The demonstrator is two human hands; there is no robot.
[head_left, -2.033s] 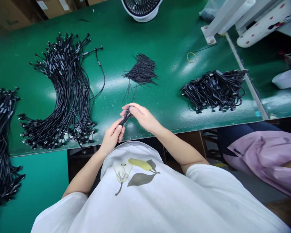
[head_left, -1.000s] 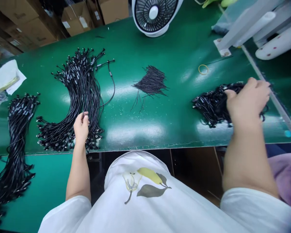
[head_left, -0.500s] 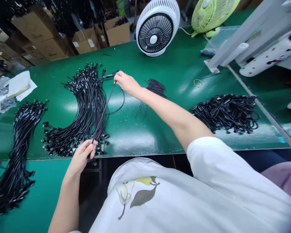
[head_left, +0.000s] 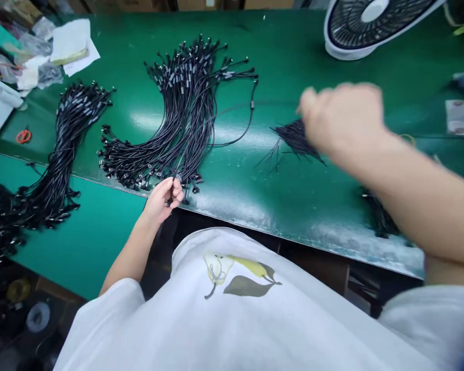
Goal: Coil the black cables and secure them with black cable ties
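Near the table's front edge, my left hand pinches the lower end of a black cable, beside the connector ends of a large fanned bundle of black cables. My right hand, smeared by motion, is closed further right. A faint, blurred cable streak runs from its fingers back toward my left hand. One loose cable curves out from the bundle's right side. Partly behind my right hand lies a small pile of short thin black strips.
Another black cable bundle hangs over the table edge at left, near orange-handled scissors. Papers and plastic bags lie at back left. A white fan stands at back right. More black cables show under my right arm.
My right hand has swung right, away from the bundle, drawing the cable out. My left hand stays by the bundle's lower end. The view has shifted and tilted down.
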